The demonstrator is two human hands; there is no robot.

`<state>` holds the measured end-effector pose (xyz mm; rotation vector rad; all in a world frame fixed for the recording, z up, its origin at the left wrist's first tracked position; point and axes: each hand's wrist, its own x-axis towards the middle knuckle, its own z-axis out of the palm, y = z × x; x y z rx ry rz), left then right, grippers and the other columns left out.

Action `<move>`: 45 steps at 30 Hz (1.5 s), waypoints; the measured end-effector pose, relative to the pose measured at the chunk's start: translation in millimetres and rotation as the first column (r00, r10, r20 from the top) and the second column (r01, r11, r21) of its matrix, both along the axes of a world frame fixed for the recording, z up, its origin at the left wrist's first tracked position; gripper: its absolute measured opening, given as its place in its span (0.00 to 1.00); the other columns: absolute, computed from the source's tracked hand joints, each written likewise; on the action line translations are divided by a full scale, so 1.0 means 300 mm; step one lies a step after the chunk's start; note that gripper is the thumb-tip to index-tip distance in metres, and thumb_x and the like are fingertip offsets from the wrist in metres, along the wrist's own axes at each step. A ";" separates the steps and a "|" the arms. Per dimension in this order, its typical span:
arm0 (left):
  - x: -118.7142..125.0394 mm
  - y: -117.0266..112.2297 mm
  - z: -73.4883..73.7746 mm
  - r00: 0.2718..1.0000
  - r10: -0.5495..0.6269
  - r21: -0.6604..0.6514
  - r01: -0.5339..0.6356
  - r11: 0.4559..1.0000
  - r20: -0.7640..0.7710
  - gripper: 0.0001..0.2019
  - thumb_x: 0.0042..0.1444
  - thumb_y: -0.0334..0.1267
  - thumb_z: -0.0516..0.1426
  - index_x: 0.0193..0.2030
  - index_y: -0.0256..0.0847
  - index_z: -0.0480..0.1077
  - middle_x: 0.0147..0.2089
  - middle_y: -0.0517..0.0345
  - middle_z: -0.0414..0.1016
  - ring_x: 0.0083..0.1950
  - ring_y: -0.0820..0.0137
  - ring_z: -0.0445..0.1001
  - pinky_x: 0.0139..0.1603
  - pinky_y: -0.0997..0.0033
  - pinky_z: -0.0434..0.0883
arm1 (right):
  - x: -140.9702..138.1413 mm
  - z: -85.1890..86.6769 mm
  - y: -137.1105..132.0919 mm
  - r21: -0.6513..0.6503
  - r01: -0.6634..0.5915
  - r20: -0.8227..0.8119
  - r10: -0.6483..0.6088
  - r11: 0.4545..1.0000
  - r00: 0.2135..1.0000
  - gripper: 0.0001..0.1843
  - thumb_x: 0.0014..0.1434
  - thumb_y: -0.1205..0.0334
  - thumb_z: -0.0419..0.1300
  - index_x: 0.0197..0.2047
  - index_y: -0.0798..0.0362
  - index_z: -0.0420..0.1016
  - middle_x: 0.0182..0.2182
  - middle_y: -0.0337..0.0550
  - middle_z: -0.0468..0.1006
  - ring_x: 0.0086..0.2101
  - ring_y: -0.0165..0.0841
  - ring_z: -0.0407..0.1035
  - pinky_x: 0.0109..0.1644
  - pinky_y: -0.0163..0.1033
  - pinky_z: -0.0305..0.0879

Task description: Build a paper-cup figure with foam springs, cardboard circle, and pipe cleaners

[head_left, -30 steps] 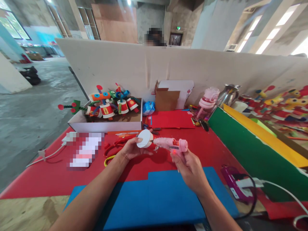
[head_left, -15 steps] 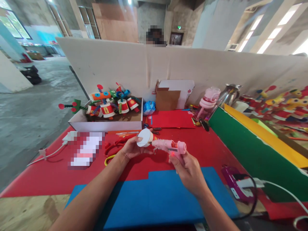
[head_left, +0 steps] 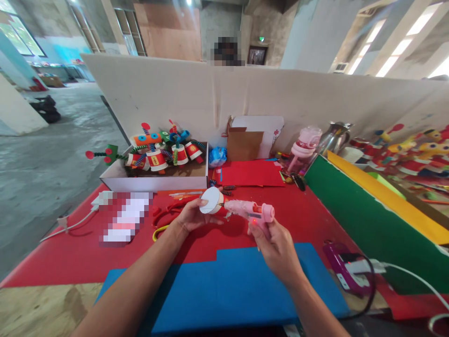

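My left hand [head_left: 191,216] is closed round a small paper cup [head_left: 212,201], its white bottom turned toward me. A pink hot glue gun [head_left: 249,211] with a red light on is gripped in my right hand [head_left: 274,244]. Its nozzle points left and touches the cup's side. Both hands hover over the red table cover [head_left: 70,252], just beyond a blue foam sheet [head_left: 224,285].
A white box [head_left: 150,180] of finished paper-cup figures stands at the back left. Red sheets [head_left: 250,174], a brown carton [head_left: 243,145], a pink bottle [head_left: 301,150] and a kettle [head_left: 331,136] line the back. Green and yellow sheets [head_left: 368,220] lie right, a purple glue gun [head_left: 342,267] with cords at near right.
Almost nothing differs: the glue gun rose slightly half a second ago and has come back down, its tip staying at the cup.
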<state>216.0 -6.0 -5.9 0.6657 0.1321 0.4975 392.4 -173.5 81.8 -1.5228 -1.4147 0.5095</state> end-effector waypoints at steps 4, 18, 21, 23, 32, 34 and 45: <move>-0.002 0.003 -0.007 1.000 0.005 -0.010 -0.005 1.000 0.004 0.38 0.49 0.34 0.58 0.68 0.39 0.53 0.44 0.48 0.78 0.41 0.59 0.78 0.44 0.52 0.75 | -0.003 -0.002 -0.002 0.009 -0.020 -0.007 0.020 1.000 1.000 0.13 0.62 0.53 0.53 0.32 0.52 0.68 0.16 0.32 0.62 0.16 0.26 0.57 0.18 0.31 0.54; -0.002 -0.002 0.001 1.000 0.007 -0.014 -0.007 1.000 0.002 0.36 0.48 0.34 0.59 0.66 0.40 0.56 0.43 0.50 0.79 0.41 0.59 0.78 0.42 0.52 0.76 | -0.001 0.000 0.000 -0.013 -0.014 0.006 0.014 1.000 1.000 0.14 0.62 0.51 0.52 0.33 0.52 0.69 0.16 0.32 0.63 0.16 0.27 0.58 0.18 0.31 0.54; -0.001 -0.006 0.008 1.000 -0.002 -0.006 0.002 1.000 -0.003 0.35 0.48 0.35 0.59 0.66 0.39 0.57 0.43 0.49 0.79 0.40 0.59 0.78 0.42 0.51 0.76 | 0.009 0.000 0.006 0.002 0.000 0.010 0.000 1.000 1.000 0.14 0.62 0.51 0.53 0.31 0.52 0.68 0.16 0.33 0.65 0.16 0.26 0.59 0.19 0.31 0.55; 0.000 -0.007 0.011 1.000 -0.016 0.001 0.016 1.000 0.000 0.36 0.48 0.34 0.59 0.66 0.40 0.56 0.44 0.49 0.79 0.41 0.58 0.78 0.42 0.50 0.77 | 0.016 0.002 0.009 0.022 0.012 0.028 -0.013 1.000 1.000 0.14 0.62 0.51 0.53 0.31 0.52 0.68 0.17 0.34 0.67 0.17 0.27 0.60 0.20 0.31 0.57; 0.000 -0.002 0.003 1.000 -0.007 -0.021 0.008 1.000 0.024 0.37 0.48 0.34 0.59 0.67 0.39 0.56 0.43 0.48 0.79 0.39 0.59 0.78 0.41 0.50 0.77 | 0.014 0.006 0.003 0.005 -0.025 0.027 0.025 1.000 0.999 0.15 0.62 0.51 0.53 0.31 0.52 0.68 0.16 0.33 0.65 0.16 0.27 0.59 0.18 0.31 0.55; 0.000 -0.003 0.004 1.000 -0.005 -0.037 0.006 0.999 0.031 0.37 0.48 0.33 0.59 0.67 0.40 0.56 0.42 0.49 0.79 0.39 0.59 0.78 0.40 0.50 0.77 | 0.012 0.004 0.004 -0.002 -0.030 0.031 0.030 1.000 0.999 0.15 0.62 0.50 0.53 0.32 0.52 0.69 0.15 0.33 0.64 0.16 0.27 0.59 0.18 0.31 0.54; -0.001 -0.002 0.002 1.000 -0.020 -0.017 0.020 1.000 0.011 0.34 0.49 0.34 0.59 0.65 0.39 0.59 0.43 0.49 0.79 0.40 0.58 0.78 0.41 0.51 0.77 | 0.018 0.011 0.009 0.025 -0.009 0.028 0.008 1.000 1.000 0.14 0.62 0.51 0.53 0.33 0.52 0.70 0.15 0.33 0.64 0.16 0.27 0.59 0.19 0.31 0.56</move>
